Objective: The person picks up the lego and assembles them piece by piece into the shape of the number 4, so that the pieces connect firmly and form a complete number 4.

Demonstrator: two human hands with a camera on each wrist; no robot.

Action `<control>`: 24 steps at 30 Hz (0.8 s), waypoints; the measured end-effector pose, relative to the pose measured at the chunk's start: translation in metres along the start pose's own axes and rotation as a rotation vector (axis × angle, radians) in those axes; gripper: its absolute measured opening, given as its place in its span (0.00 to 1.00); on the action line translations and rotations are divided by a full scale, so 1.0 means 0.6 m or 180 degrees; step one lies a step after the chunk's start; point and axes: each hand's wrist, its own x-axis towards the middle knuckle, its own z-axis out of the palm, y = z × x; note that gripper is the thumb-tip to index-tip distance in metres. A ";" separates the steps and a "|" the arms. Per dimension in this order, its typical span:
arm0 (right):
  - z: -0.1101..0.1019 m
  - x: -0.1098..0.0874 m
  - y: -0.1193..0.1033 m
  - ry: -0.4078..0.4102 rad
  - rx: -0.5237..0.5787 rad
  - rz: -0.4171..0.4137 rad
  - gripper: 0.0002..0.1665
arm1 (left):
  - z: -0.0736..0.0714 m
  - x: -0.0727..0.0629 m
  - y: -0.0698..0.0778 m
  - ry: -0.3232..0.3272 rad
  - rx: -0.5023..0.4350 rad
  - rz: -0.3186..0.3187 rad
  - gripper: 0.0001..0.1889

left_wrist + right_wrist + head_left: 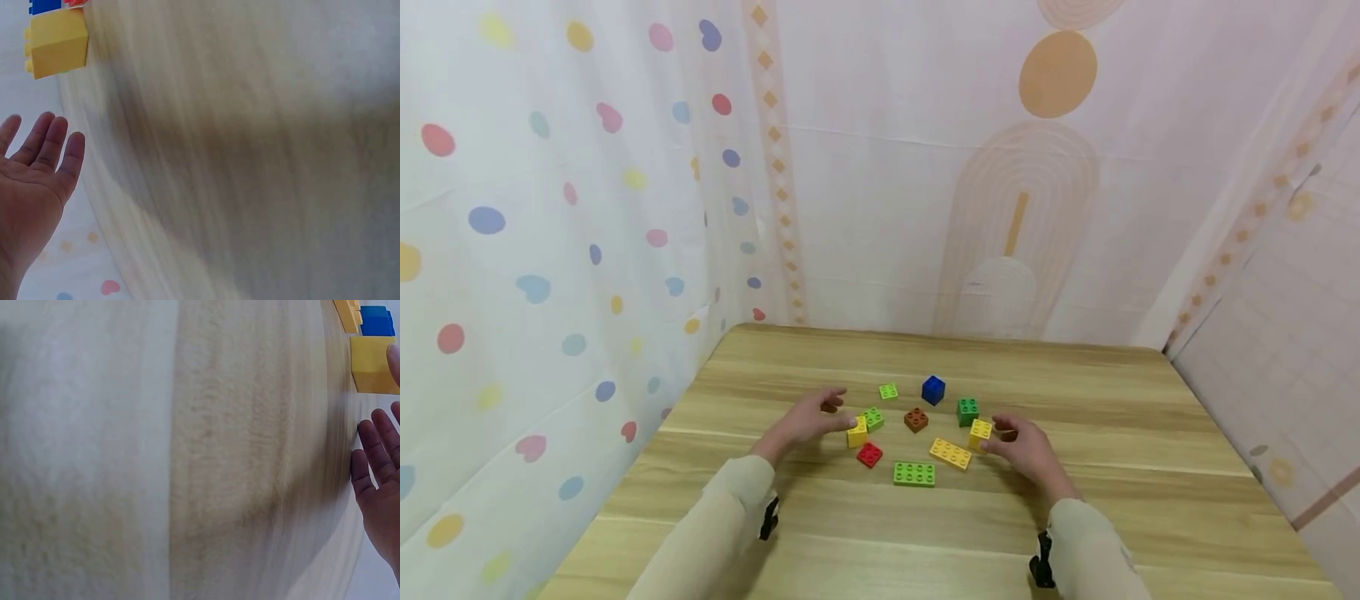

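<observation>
My left hand [814,419] is beside a tall yellow toy brick [857,433], its thumb reaching to the brick's top edge in the head view. In the left wrist view, the fingers of that hand [39,169] are spread and a gap separates them from the yellow brick [60,44]. On the other side, my right hand [1024,446] is close to a second yellow brick [980,433]. Its thumb overlaps that brick [372,362] in the right wrist view, while the other fingers stretch loosely apart, holding nothing.
Between the hands lie a brown brick [916,419], a red brick [869,454], a flat yellow brick [951,453] and light green bricks, one long [914,474]. Blue [933,390] and dark green [967,411] bricks stand farther back. Curtains hang behind the wooden table [910,550].
</observation>
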 end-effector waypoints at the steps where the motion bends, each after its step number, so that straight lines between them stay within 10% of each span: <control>1: 0.000 0.000 0.000 0.0008 -0.0005 -0.0010 0.37 | 0.002 0.000 -0.001 -0.0013 -0.0005 0.0025 0.40; 24: 0.013 -0.005 0.001 0.0128 0.0013 -0.0164 0.23 | 0.035 -0.007 -0.020 -0.0003 -0.0352 0.0152 0.24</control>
